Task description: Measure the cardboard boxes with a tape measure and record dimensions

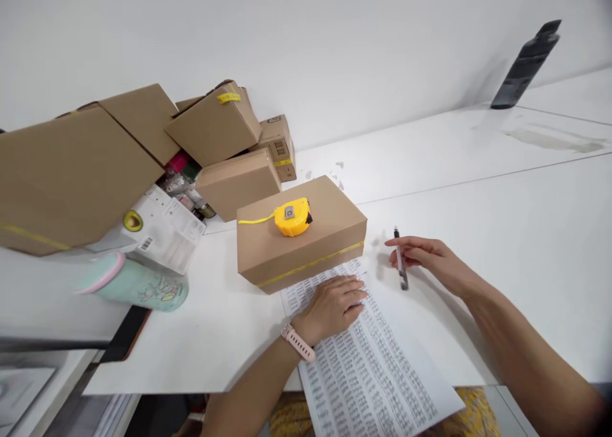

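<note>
My left hand (pixel 332 303) lies flat, palm down, on a printed sheet of paper (pixel 382 367) covered in rows of small dark marks. A pink band circles that wrist. Right of the paper, a black-and-clear pen (pixel 401 272) is held in the fingers of my right hand (pixel 421 253), its dark end pointing down toward the white table. Just beyond my left hand sits a closed cardboard box (pixel 306 258) with a yellow strip along its side. On top of it rests a yellow tape measure (pixel 292 217) with a yellow strap. The box covers the paper's far edge.
More cardboard boxes (pixel 215 127) are piled at the back left against the wall. A mint-green tumbler (pixel 143 285) lies tilted beside a white package (pixel 165 226) with an avocado picture. At the far right stands a dark bottle (pixel 526 64). The table's front edge is close.
</note>
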{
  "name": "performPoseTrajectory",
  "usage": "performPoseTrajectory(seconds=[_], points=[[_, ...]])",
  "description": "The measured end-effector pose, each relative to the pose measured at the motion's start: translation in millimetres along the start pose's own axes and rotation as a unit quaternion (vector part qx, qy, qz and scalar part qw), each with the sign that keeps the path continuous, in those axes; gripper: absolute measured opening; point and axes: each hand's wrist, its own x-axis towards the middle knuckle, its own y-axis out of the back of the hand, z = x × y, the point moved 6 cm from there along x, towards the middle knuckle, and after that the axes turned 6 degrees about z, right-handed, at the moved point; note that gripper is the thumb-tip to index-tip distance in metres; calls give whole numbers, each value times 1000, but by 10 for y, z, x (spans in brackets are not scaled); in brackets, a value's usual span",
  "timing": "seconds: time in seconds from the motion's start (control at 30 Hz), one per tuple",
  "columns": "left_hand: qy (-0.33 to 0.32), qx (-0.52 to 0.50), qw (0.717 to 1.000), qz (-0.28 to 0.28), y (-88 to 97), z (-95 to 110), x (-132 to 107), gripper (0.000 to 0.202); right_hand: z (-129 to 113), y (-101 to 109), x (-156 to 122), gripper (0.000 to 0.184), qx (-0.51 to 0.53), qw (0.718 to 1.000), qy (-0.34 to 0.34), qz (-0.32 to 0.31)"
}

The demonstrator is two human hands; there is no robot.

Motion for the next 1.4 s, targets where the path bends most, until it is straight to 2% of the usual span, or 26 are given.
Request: performPoseTrajectory(seconds=[0.07, 0.2, 0.33, 0.4, 0.47, 0.53, 0.67, 0.73, 0.8, 0.9, 1.03, 1.23, 1.4], points=[[-8, -1, 1000, -5, -1, -24, -8, 23, -64, 43, -78, 33, 92, 995, 8, -47], [0, -7, 999, -36, 0, -24, -27, 21, -124, 2, -196, 32, 132, 982, 31, -130], [13, -28, 998, -61, -5, -32, -48, 19, -120, -229, -277, 46, 128, 966, 43, -220], [17, -40, 998, -52, 4, -49, -51, 18, -121, -386, -312, 56, 120, 960, 26, -252], [20, -53, 998, -35, 16, -75, -53, 16, -138, -528, -325, 64, 129, 957, 12, -258], [20, -66, 998, -13, 31, -106, -54, 15, -135, -626, -299, 58, 132, 965, -1, -228], [31, -80, 996, 36, 79, -188, -57, 18, -41, -663, -179, 37, 95, 992, -11, -88], [47, -80, 994, 51, 100, -229, -59, 20, 7, -648, -134, 36, 70, 997, 2, -19], [55, -81, 994, 53, 111, -243, -58, 20, 31, -655, -114, 35, 46, 998, 30, 24], [53, -77, 995, 42, 117, -222, -51, 21, 57, -721, -121, 32, 29, 997, 73, 24], [51, -58, 997, 24, 120, -182, -38, 25, 150, -773, -133, 31, 33, 997, 70, 11], [59, -51, 997, 3, 114, -167, -30, 27, 163, -724, -86, 36, -41, 993, 82, 78], [64, -58, 996, 1, 110, -177, -35, 26, 102, -749, -83, 33, -100, 987, 98, 77]])
